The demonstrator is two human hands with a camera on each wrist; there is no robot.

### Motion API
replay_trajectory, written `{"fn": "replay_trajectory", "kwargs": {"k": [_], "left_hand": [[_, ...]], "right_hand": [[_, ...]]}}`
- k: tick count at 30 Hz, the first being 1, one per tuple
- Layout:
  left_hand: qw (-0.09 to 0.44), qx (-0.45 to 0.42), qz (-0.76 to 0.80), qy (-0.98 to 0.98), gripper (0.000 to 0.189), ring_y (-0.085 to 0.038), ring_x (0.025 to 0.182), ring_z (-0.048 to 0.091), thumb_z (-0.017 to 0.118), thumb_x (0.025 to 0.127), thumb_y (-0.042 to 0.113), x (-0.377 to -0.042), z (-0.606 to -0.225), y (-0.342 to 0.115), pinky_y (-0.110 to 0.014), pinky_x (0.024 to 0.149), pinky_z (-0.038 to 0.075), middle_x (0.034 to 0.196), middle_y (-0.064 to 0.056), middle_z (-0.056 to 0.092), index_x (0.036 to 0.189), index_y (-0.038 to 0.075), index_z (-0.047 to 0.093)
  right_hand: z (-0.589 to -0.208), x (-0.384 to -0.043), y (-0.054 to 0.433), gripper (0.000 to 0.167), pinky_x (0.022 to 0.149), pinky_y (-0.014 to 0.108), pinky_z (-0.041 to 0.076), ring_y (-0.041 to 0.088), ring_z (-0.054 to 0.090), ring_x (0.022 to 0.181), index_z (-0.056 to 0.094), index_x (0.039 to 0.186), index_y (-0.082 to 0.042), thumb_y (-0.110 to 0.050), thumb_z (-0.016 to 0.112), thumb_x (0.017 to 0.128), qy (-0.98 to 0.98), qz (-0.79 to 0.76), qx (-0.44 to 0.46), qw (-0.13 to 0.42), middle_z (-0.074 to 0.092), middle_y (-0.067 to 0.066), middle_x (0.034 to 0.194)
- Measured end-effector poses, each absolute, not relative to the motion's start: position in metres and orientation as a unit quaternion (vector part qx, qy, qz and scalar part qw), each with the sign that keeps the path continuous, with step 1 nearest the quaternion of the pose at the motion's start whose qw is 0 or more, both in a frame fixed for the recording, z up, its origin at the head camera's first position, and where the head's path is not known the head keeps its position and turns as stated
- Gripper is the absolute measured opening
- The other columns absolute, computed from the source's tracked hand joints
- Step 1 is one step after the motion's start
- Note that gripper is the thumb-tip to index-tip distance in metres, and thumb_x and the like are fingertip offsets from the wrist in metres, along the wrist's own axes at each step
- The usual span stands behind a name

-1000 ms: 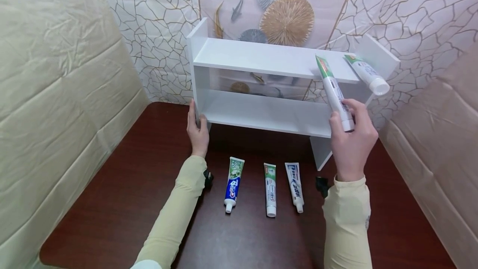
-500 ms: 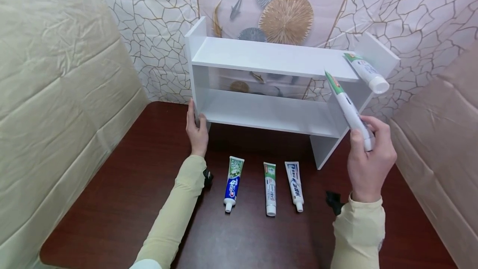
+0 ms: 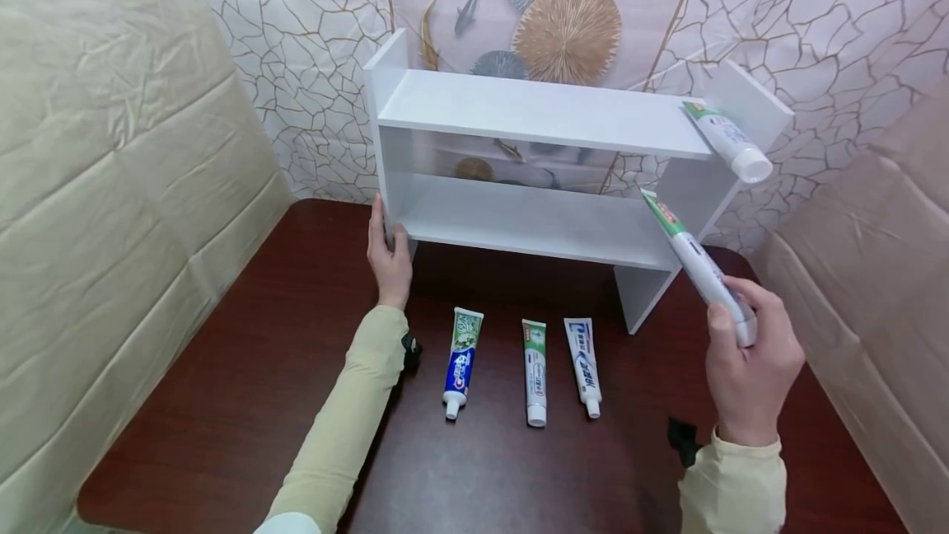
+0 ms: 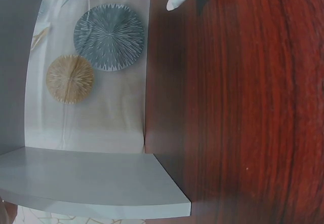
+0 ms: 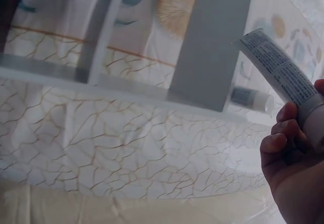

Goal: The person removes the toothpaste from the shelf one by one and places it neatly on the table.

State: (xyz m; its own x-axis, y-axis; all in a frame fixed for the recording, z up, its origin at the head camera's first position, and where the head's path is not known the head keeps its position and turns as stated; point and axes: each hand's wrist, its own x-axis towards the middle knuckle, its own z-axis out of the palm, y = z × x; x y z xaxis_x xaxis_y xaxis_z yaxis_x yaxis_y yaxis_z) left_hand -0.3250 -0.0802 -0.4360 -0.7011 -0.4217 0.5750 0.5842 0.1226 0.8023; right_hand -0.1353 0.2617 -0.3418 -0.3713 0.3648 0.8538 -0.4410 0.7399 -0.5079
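My right hand (image 3: 756, 369) grips a white toothpaste tube with a green end (image 3: 695, 258) near its cap, holding it in the air in front of the shelf's right side. In the right wrist view, small print shows on the tube (image 5: 281, 69). My left hand (image 3: 390, 270) holds the left side panel of the white two-tier shelf (image 3: 519, 110), fingers along the outside and thumb at the front edge. On the top tier's right end lies another green-and-white toothpaste tube (image 3: 726, 138), its cap jutting past the front edge.
Three toothpaste tubes lie on the dark red table (image 3: 222, 402) before the shelf: a blue-and-green one (image 3: 461, 365), a green-and-white one (image 3: 535, 373) and a white-and-blue one (image 3: 583, 365). Patterned cloth (image 3: 311, 64) hangs behind; beige padded walls (image 3: 111, 188) flank the table.
My right hand has drawn the held tube away from the top tier's front edge, down, right and towards me. The left hand stays at the shelf's side panel.
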Motion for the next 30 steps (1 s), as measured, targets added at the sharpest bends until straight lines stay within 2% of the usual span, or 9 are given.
{"fn": "replay_trajectory", "kwargs": {"k": [9,18,20,23,27,30], "left_hand": [[0.389,-0.066,-0.65,-0.65,0.052,-0.021,0.133,0.045,0.045,0.099,0.009,-0.333,-0.447,-0.083,-0.046,0.106,0.04,0.154,-0.003,0.039,0.151,0.016,0.037],[0.382,-0.061,-0.652,-0.652,0.053,-0.024,0.131,0.046,0.044,0.1,0.007,-0.332,-0.443,-0.083,-0.047,0.103,0.04,0.155,-0.006,0.038,0.151,0.014,0.036],[0.379,-0.06,-0.655,-0.651,0.053,-0.025,0.133,0.045,0.044,0.099,0.005,-0.328,-0.439,-0.082,-0.048,0.105,0.039,0.155,-0.008,0.037,0.151,0.012,0.035],[0.375,-0.06,-0.659,-0.65,0.053,-0.029,0.134,0.044,0.043,0.099,0.002,-0.32,-0.43,-0.08,-0.049,0.106,0.038,0.155,-0.012,0.036,0.151,0.007,0.035],[0.369,-0.061,-0.661,-0.65,0.053,-0.03,0.134,0.043,0.043,0.099,0.001,-0.313,-0.424,-0.079,-0.05,0.107,0.038,0.155,-0.014,0.036,0.15,0.005,0.034],[0.372,-0.061,-0.658,-0.652,0.053,-0.028,0.133,0.044,0.043,0.099,0.005,-0.319,-0.431,-0.08,-0.049,0.106,0.039,0.155,-0.01,0.036,0.151,0.009,0.034]], "right_hand": [[-0.375,-0.122,0.277,0.028,0.069,0.013,0.024,-0.016,0.038,0.08,0.068,0.106,0.008,-0.004,0.06,0.082,-0.776,0.345,0.002,0.527,0.05,-0.035,0.096],[-0.399,-0.111,0.286,0.028,0.071,0.012,0.026,-0.017,0.036,0.082,0.067,0.109,0.006,0.002,0.06,0.082,-0.808,0.332,-0.022,0.486,0.044,-0.034,0.092],[-0.403,-0.11,0.287,0.028,0.069,0.015,0.028,-0.016,0.036,0.08,0.067,0.108,0.006,0.002,0.061,0.081,-0.814,0.327,-0.025,0.48,0.043,-0.032,0.091],[-0.41,-0.108,0.29,0.029,0.066,0.021,0.029,-0.015,0.034,0.078,0.068,0.108,0.004,0.003,0.061,0.08,-0.824,0.318,-0.034,0.468,0.045,-0.023,0.087],[-0.418,-0.104,0.294,0.029,0.065,0.027,0.028,-0.015,0.032,0.076,0.067,0.109,0.003,0.004,0.062,0.081,-0.837,0.306,-0.048,0.451,0.054,0.003,0.078],[-0.423,-0.101,0.297,0.027,0.065,0.028,0.027,-0.016,0.03,0.077,0.067,0.109,0.002,0.003,0.061,0.082,-0.851,0.295,-0.061,0.43,0.057,0.018,0.08]]}}
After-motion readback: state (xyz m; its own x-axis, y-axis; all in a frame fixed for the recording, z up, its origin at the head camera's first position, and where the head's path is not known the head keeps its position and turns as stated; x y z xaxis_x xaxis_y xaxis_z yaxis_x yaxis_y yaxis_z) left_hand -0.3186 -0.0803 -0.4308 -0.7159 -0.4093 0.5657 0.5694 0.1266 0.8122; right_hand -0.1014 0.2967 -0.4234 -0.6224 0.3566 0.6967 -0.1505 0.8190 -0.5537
